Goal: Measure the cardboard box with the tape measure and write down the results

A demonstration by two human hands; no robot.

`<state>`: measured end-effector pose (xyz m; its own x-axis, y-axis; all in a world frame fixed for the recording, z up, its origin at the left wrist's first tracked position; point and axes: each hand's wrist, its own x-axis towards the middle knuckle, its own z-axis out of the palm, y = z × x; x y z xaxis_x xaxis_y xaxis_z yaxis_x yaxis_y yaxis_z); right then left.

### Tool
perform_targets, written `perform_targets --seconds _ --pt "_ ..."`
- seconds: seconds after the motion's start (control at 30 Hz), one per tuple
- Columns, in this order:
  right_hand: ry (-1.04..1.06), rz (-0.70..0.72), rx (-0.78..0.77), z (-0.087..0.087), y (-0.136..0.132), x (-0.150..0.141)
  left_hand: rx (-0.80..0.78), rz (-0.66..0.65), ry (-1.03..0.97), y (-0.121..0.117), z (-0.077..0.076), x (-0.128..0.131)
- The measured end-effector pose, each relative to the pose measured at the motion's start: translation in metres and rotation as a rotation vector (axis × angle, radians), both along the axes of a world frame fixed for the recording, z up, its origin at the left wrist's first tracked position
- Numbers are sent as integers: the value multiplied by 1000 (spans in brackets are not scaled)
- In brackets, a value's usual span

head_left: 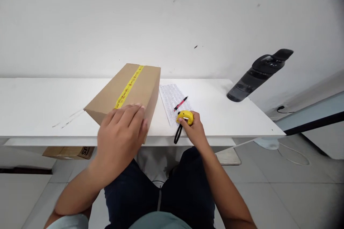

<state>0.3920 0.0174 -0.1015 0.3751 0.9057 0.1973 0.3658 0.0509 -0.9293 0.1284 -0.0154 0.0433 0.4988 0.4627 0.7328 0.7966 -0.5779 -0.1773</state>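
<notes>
The left hand [119,134] lies unclenched, fingers together, across the near end of a taped carton [143,91]; the right hand [196,128] has thumb and fingers closed around a yellow tape measure [186,117]. Beneath both runs a white table [215,118], against a scuffed white wall [201,14] beyond the hands, with grey floor tiles [249,200] below. Counted: one tape measure; one written-on sheet [170,96] and one red-and-black pen [180,103], just beyond the right hand; one dark bottle [254,78], farther off to its right; two cartons, the second [67,152] under the table, left of the left hand.
</notes>
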Motion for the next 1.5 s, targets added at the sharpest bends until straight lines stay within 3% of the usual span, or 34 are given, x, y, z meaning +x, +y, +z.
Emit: perform_targets --seconds 0.2,0.33,0.43,0.53,0.6,0.67,0.8,0.9,0.97,1.07,1.17,1.23,1.33,1.4,1.5 --pt "-25 -118 -22 -5 7 40 -226 -190 -31 1 9 -75" --pt "242 -218 33 0 6 52 -310 -269 -168 20 0 -103" --pt "485 -337 288 26 -1 43 -254 -248 -239 29 -14 -100" --pt "500 -353 570 64 -20 22 -8 -171 -216 20 -28 -79" --pt "429 -280 666 85 -40 5 149 -210 -155 6 -32 -60" --pt "311 -138 651 97 -62 -12 220 -343 -93 -9 -32 -39" --pt "42 357 550 102 -94 -36 210 -529 -60 -28 -25 -4" --pt "-38 547 507 104 -100 -41 163 -561 -59 -34 -20 5" --pt "-70 539 481 105 -97 -40 149 -522 7 -35 -18 0" --pt "-43 366 530 107 -83 -28 187 -395 106 -25 -16 -28" --pt "91 113 621 106 -57 -1 334 -226 -50 4 -16 -78" --pt "163 22 676 104 -36 19 425 -68 -208 30 -18 -115" --pt "180 -5 689 99 -7 37 322 2 -311 62 -24 -154" --pt "158 18 653 95 3 36 198 26 -330 71 -31 -161" --pt "118 70 613 92 6 26 94 14 -295 67 -42 -145"
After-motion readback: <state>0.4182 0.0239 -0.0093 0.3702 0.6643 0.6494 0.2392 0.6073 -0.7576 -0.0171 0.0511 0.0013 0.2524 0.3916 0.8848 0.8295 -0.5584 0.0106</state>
